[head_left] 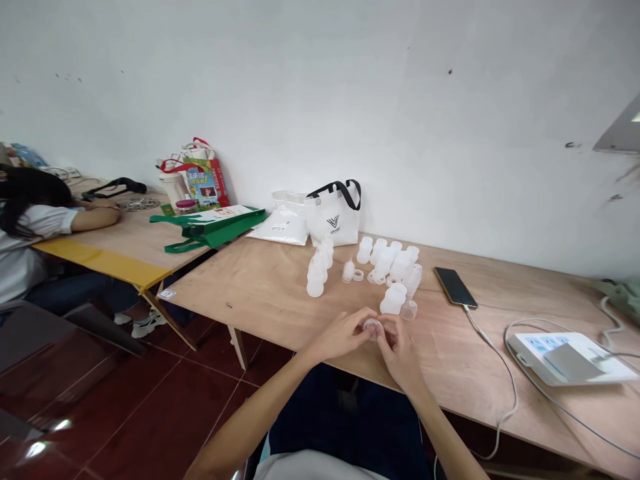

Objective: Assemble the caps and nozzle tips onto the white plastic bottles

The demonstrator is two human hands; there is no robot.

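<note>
At the wooden table [270,293], the left hand [345,333] and right hand [400,347] together pinch a clear round plastic piece [373,325], likely light, stiff, slippery; its rim should grip best.

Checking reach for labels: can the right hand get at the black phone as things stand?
Probably yes: nothing seems to block the way from the right hand to the black phone across the tabletop. But it and the left hand hold a small clear piece, so it may need freeing first.
</note>
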